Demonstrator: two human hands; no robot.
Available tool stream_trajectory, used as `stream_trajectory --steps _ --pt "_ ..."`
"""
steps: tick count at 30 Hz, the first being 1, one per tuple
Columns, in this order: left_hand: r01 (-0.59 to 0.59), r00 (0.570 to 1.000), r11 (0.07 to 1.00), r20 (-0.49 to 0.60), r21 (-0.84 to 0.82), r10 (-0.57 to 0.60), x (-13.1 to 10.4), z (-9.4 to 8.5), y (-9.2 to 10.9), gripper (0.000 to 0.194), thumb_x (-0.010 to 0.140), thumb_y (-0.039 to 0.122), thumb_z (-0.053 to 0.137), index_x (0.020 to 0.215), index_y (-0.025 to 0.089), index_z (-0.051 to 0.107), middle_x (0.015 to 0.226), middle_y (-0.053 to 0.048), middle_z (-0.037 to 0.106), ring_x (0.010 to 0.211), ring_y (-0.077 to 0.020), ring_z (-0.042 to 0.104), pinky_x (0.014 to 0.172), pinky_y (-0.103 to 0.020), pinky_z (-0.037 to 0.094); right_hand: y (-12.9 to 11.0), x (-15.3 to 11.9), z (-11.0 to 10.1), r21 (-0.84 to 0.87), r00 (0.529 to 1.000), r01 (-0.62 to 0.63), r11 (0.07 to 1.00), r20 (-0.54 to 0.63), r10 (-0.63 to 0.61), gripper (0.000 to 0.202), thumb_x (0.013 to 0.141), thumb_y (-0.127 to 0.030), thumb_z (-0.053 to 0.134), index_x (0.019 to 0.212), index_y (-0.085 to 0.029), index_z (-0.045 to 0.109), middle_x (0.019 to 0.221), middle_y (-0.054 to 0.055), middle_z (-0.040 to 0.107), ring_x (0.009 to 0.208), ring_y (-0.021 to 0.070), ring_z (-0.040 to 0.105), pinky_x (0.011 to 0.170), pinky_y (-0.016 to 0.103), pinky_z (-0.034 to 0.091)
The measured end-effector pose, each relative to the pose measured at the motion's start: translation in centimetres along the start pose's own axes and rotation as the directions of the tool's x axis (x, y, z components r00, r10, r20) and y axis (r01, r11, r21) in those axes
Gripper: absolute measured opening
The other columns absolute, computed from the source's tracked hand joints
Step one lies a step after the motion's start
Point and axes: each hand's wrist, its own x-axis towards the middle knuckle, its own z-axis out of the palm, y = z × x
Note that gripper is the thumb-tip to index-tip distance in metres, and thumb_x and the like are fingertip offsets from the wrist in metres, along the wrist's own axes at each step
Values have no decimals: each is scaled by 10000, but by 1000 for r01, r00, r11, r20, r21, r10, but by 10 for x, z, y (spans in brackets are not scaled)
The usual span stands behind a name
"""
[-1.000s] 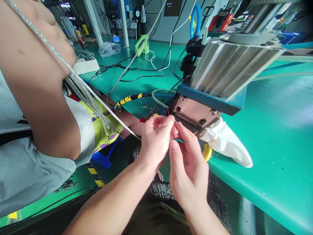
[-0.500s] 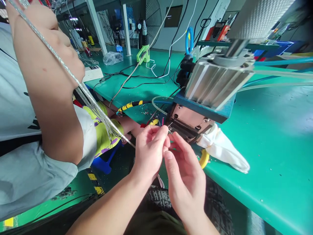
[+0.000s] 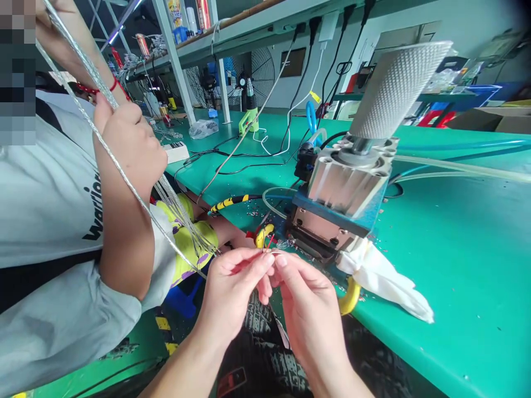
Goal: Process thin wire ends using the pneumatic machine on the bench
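Fine wires point(image 3: 270, 242), one of them red, stick up from between my fingertips, in front of a small metal press point(image 3: 332, 221) with a knurled cylinder on top. My left hand point(image 3: 234, 284) pinches them with thumb and forefinger. Close beside it, my right hand point(image 3: 309, 293) is closed too, its thumb and forefinger pressed together at the thin wires. The fingertips of both hands nearly meet. A white cloth point(image 3: 385, 282) hangs out at the press's right side, above a yellow tube point(image 3: 350, 296).
At the left a co-worker point(image 3: 120, 149) holds up a bundle of silvery cables point(image 3: 136, 193). The green table point(image 3: 456, 249) carries blue and clear hoses, black cords, a green-based tool point(image 3: 249, 119) and a plastic bag point(image 3: 203, 129). A shelf runs above.
The view has tilted up, showing more shelf and the whole knurled cylinder. My hands have drawn slightly away from the press, and my right fingers have closed on the wires. The co-worker's hands have shifted.
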Motion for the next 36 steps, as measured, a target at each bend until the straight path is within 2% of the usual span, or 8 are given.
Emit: stream_trajectory --steps 3,6,12,17,22,27,32,36 --pt "78 995 993 57 85 -83 -1 -9 6 206 787 323 744 746 124 710 629 -2 644 431 -62 561 413 -164 444 -4 3 2 -19 999 -10 1000 37 10 155 752 -319 750 778 -166 761 724 26 623 715 120 575 663 272 474" --pt "92 993 988 68 126 -101 -3 -15 10 236 787 329 741 687 122 689 554 9 610 413 -71 553 390 -161 430 -8 5 3 -48 993 -44 998 107 49 164 761 -313 738 730 -152 748 677 20 608 659 113 562 636 273 470" --pt "125 990 972 46 198 -137 -7 -18 24 285 778 371 740 664 115 688 510 -3 593 374 -45 478 348 -138 290 -18 9 7 -42 978 -91 995 183 97 150 719 -308 777 687 -167 737 574 -11 614 563 60 511 572 197 428" --pt "24 1000 986 4 165 -25 -9 -19 34 247 777 340 740 687 116 685 603 -9 626 396 -4 407 397 -144 263 -17 11 12 -71 975 -73 995 203 87 146 689 -323 799 683 -187 748 569 -24 604 543 38 475 553 171 391" --pt "-6 1000 998 19 63 5 -9 -25 34 227 818 320 709 699 132 667 594 19 593 398 3 398 409 -144 267 -6 9 16 -10 961 -94 995 260 94 132 736 -324 763 801 -211 779 619 -9 606 598 67 503 604 212 409" --pt "48 994 993 96 108 -59 -8 -31 42 275 821 323 706 656 109 655 602 -9 619 378 -4 434 383 -150 231 -4 10 21 -15 948 -90 996 304 90 203 781 -296 718 632 -158 712 605 1 567 624 88 495 627 247 405" --pt "48 992 991 111 122 -62 -5 -34 46 273 808 327 720 656 108 660 593 -7 616 371 -3 428 374 -144 251 -9 14 22 -43 941 -100 994 320 108 161 758 -327 741 716 -172 735 590 -5 594 595 85 502 606 239 404" --pt "60 991 992 111 113 -72 -5 -35 41 266 805 346 724 684 116 665 606 -3 616 382 10 394 377 -138 236 -13 15 23 -88 957 -72 994 273 93 159 722 -332 773 697 -182 729 553 -26 583 550 61 483 568 204 389"
